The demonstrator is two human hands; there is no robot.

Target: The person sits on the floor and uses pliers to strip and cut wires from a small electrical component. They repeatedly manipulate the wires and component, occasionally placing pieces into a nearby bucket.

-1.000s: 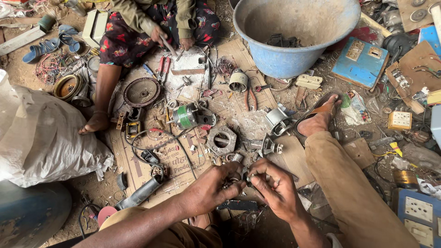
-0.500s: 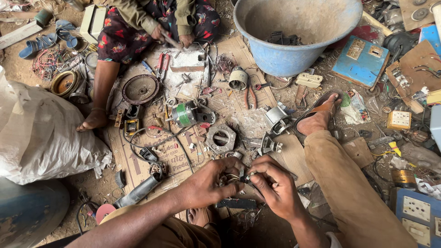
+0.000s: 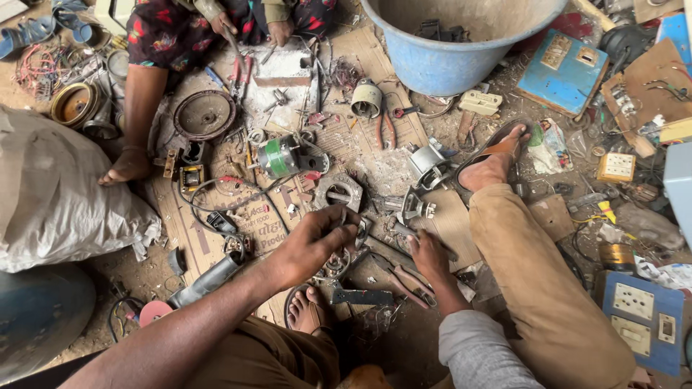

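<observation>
My left hand point(image 3: 311, 243) grips a small round metal motor part point(image 3: 358, 232) just above the cardboard-covered floor. My right hand point(image 3: 427, 253) is lower and to the right, fingers curled over a thin metal rod or tool that lies beside it; whether it holds that rod is unclear. Pliers with reddish handles point(image 3: 408, 279) lie just below the right hand. A flat dark metal bracket point(image 3: 362, 295) lies near my bare foot point(image 3: 306, 308). A square metal housing point(image 3: 337, 191) sits just above my left hand.
A big blue tub point(image 3: 461, 50) stands at the top. Another person point(image 3: 209, 29) sits at the top left, hands on tools. A green-wound motor point(image 3: 282, 157), a round rotor disc point(image 3: 205, 115), a grey sack point(image 3: 58, 194) and blue switch boxes point(image 3: 638, 310) surround the spot.
My hands, which were together on the small part, have come apart: the left keeps the part, the right has dropped down to the floor on the right. The view has shifted slightly.
</observation>
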